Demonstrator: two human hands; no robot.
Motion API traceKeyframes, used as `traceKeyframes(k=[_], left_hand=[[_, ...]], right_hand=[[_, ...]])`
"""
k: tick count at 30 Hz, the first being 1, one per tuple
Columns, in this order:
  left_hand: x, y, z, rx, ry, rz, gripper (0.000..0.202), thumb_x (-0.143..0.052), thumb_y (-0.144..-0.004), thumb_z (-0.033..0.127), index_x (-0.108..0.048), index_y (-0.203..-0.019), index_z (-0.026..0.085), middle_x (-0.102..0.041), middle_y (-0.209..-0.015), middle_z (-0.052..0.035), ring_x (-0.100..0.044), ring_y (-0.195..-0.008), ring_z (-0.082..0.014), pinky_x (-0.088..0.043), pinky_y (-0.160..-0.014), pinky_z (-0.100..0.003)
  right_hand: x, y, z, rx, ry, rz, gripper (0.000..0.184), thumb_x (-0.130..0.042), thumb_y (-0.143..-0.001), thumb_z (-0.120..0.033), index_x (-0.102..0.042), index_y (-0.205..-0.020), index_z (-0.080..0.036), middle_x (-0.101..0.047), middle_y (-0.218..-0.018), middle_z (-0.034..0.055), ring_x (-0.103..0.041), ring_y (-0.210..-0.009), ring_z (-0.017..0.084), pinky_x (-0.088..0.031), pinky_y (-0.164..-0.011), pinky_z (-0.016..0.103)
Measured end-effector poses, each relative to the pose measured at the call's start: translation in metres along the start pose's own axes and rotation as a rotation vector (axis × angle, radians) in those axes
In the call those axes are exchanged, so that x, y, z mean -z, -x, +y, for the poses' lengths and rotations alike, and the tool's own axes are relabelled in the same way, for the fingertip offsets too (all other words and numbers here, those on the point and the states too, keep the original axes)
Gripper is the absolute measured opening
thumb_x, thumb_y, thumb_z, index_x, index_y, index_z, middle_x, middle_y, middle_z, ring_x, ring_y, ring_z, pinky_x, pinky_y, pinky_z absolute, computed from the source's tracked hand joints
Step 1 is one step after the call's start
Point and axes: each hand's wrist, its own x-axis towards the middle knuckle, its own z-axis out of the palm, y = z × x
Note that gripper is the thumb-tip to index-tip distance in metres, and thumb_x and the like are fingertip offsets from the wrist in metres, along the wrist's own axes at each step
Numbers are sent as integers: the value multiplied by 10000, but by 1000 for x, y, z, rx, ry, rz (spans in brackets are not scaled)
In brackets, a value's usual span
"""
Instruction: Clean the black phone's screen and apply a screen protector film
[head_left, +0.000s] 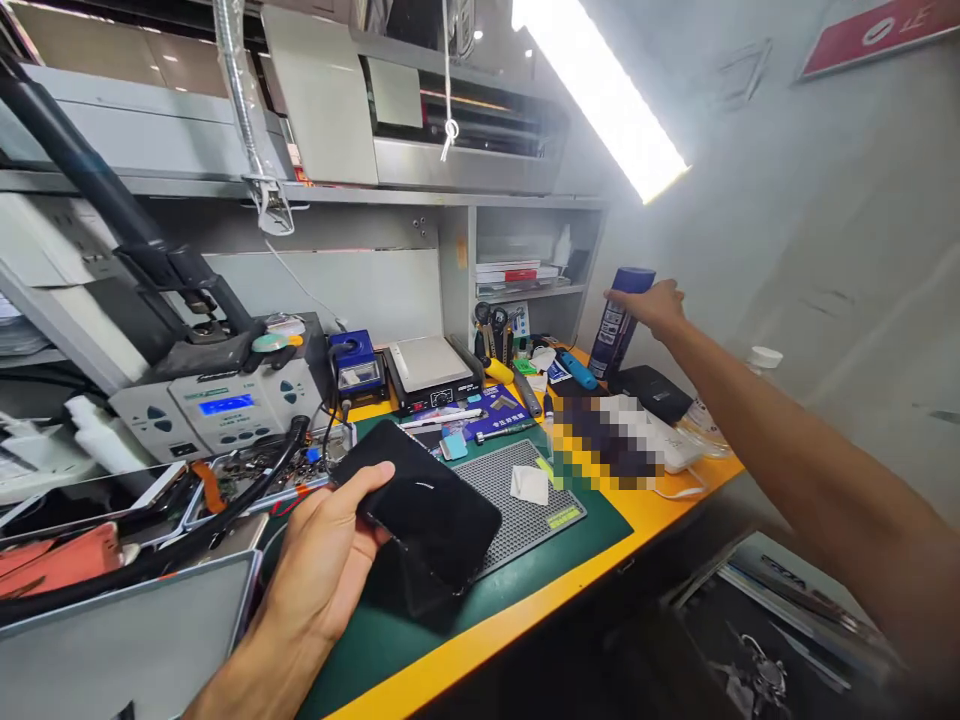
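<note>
My left hand (337, 540) is closed around the near left edge of a black smartphone (424, 500), its thumb lying on the dark glass. The phone is tilted above the green work mat (585, 535). Far to the right, my right hand (654, 303) grips the upper part of a dark blue spray can (613, 335), which stands tilted near the wall. A grey perforated pad (495, 490) lies on the mat behind the phone, with a folded white wipe (529, 484) on it.
A grey soldering station (232, 410) stands at left, beside a tray of small parts (330, 445). Behind the mat are a hot plate (427, 365) and several tools. A black box (649, 392) and a white device (660, 440) lie at right. A bright lamp (600, 90) hangs above.
</note>
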Motion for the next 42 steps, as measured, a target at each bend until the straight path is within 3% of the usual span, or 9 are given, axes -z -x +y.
traceKeyframes(k=[2,4,6,8,14,20,28,37,42], left_hand=[[-1,-2,-2,24,9,6,139,-728,-736,59,-743,-755,197,-794,-852,-65,-746,-706,-212,-627,-546,-274],[-1,-4,-5,58,4,1,116,-735,-732,71,-746,-767,182,-790,-851,-61,-727,-674,-187,-616,-538,-262],[0,-5,-10,92,-5,-13,91,-751,-720,87,-745,-771,162,-787,-863,-72,-721,-685,-185,-617,-556,-272],[0,-6,-15,119,-15,-41,85,-765,-706,106,-741,-775,150,-779,-850,-83,-725,-717,-203,-627,-595,-300],[0,-3,-23,128,-29,-75,89,-786,-687,143,-722,-747,160,-718,-723,-44,-668,-640,-175,-617,-618,-319],[2,-5,-24,155,-28,-55,164,-772,-695,119,-735,-854,103,-744,-827,-91,-679,-677,-181,-623,-613,-331],[-2,-12,-30,194,-76,-25,144,-717,-746,50,-727,-890,42,-743,-817,-120,-679,-654,-173,-627,-604,-322],[-9,-11,-28,195,-102,-16,193,-704,-768,53,-715,-958,85,-749,-840,-91,-704,-666,-192,-645,-640,-368],[-9,-8,-23,214,-43,-38,144,-635,-854,188,-697,-973,135,-750,-898,-71,-710,-694,-192,-638,-638,-381]], right_hand=[[11,24,-7,78,-33,24,718,-582,-1014,-362,-284,-1552,9,-218,-1554,329,-295,-1458,354,-367,-1125,456],[19,60,-12,181,-103,-114,691,-524,-1031,-411,-290,-1564,-39,-357,-1506,297,-409,-1397,305,-412,-1085,410],[24,108,-16,266,-169,-434,588,-647,-938,-523,-565,-1386,-152,-633,-1236,178,-645,-1095,267,-546,-905,380],[25,159,-24,367,-205,-855,722,-792,-763,-614,-614,-1351,-235,-680,-1147,114,-680,-1006,268,-587,-841,371],[21,244,-55,649,-136,-1062,995,-781,-728,-664,-395,-1534,-226,-614,-1231,136,-652,-1032,306,-555,-875,402],[15,200,-44,449,-102,-975,779,-774,-810,-544,-492,-1479,-261,-620,-1306,95,-628,-1156,275,-568,-906,345],[-21,90,5,251,87,-745,376,-595,-1025,-392,-589,-1289,-124,-667,-1037,79,-667,-825,162,-591,-693,285],[-117,95,-21,444,241,-653,374,-636,-1004,-384,-599,-1287,-143,-585,-1294,113,-607,-1137,239,-546,-974,448],[-143,98,-23,447,296,-571,369,-640,-1001,-387,-610,-1265,-132,-591,-1281,118,-609,-1132,238,-543,-977,446]])
